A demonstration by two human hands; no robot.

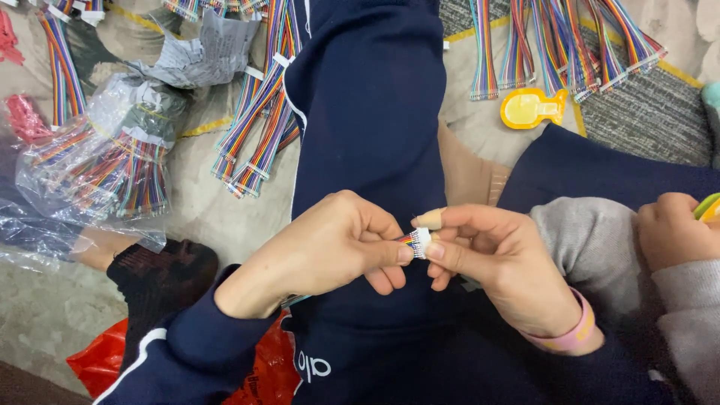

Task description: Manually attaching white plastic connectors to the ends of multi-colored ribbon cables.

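A small white connector (421, 242) with rainbow wires is pinched between left hand (330, 251) and right hand (499, 266) fingertips, well below the yellow dish (529, 109).

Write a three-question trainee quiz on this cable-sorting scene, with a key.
1. True or false: the left hand and right hand both pinch the small white connector with rainbow wires.
2. What covers the right index fingertip? A) a tan finger cot B) a metal thimble C) nothing
3. What colour is the flat plastic tool on the floor near the cable bundles?

Key: 1 true; 2 A; 3 yellow.
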